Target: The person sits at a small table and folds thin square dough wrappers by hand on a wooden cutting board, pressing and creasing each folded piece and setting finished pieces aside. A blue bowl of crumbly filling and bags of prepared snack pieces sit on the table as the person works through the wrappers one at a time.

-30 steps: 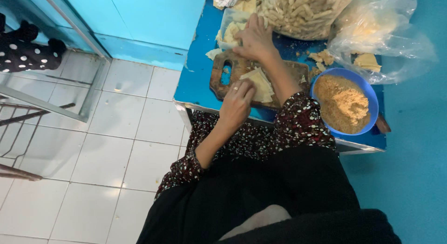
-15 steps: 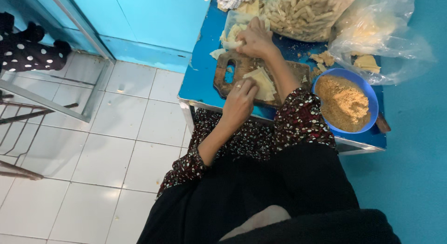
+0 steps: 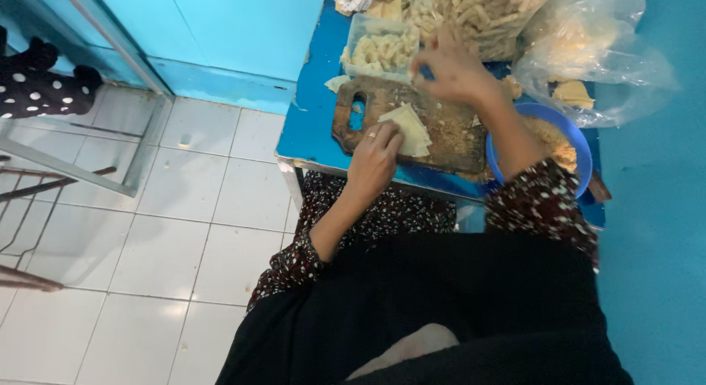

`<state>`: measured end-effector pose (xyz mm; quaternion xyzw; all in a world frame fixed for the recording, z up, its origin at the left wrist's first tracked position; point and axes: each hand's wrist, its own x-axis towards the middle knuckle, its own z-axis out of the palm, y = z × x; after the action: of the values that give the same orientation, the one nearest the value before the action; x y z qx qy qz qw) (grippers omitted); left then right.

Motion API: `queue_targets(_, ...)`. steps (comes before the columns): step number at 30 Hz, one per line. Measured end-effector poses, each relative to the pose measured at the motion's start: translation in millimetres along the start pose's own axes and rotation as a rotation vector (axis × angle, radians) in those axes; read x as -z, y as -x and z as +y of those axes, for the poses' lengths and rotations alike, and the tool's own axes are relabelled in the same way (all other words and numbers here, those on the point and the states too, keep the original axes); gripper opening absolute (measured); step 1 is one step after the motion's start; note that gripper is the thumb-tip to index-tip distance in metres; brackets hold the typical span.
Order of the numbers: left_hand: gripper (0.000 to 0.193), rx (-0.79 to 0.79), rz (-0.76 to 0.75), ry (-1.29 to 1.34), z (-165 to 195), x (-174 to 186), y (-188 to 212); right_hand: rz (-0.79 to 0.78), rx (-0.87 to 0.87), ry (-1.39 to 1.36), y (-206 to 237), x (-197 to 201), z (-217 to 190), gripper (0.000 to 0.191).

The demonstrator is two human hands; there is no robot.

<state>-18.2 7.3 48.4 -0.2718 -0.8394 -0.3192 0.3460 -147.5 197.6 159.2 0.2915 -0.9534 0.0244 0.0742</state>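
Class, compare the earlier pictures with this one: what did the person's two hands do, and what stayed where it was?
The right hand has left the wrapper and moved up the table toward the clear tub of pale pieces; it holds nothing I can make out. The left hand stays pressed on the pale wrapper on the wooden board. The blue bowl of crumbs and the bags have not moved.

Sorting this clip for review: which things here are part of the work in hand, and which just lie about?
In use:
left hand on pale square wrapper
brown wooden cutting board
right hand beside clear plastic tub of pale pieces

Lying about:
blue bowl of crumbs
clear plastic bags
dotted black cloth
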Motion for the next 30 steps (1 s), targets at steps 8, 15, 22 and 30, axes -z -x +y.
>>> queue_targets(8, 0.030, 0.015, -0.017, 0.019, 0, -5, -2, -0.045, -0.001, -0.063, 58, -41, 4, 0.074)
queue_targets(15, 0.029, 0.024, -0.022, 0.013, -2, -8, -2, 0.154, 0.064, 0.330, 76, -50, -5, 0.060)
queue_targets(22, 0.031, 0.001, 0.000, 0.003, 1, -5, 3, 0.156, 0.158, 0.399, 84, -26, -15, 0.039)
queue_targets(30, 0.031, 0.016, -0.003, 0.006, 4, -3, 7, 0.121, 0.095, 0.059, 79, -8, -17, 0.035)
